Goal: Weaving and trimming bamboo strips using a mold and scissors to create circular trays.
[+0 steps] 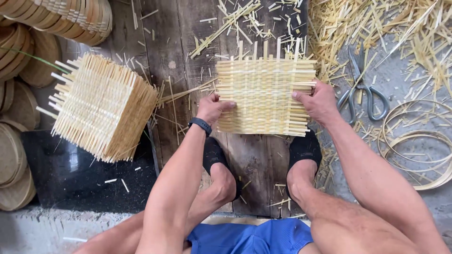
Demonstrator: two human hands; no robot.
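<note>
No sleeves are worn: both forearms are bare to the edge of the view, and no gloves or rings are seen on the left hand (213, 107) or the right hand (319, 101). A black band with a flat dark face (200, 125) is strapped around the left wrist. Blue shorts (252, 236) are worn, the legs below them are bare, and black slip-on shoes (305, 148) cover the front of both feet.

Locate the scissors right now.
In the head view, the scissors lie on the grey floor at the right, just beyond the right hand that holds the woven bamboo mat, with bamboo strip hoops beside them.
</note>
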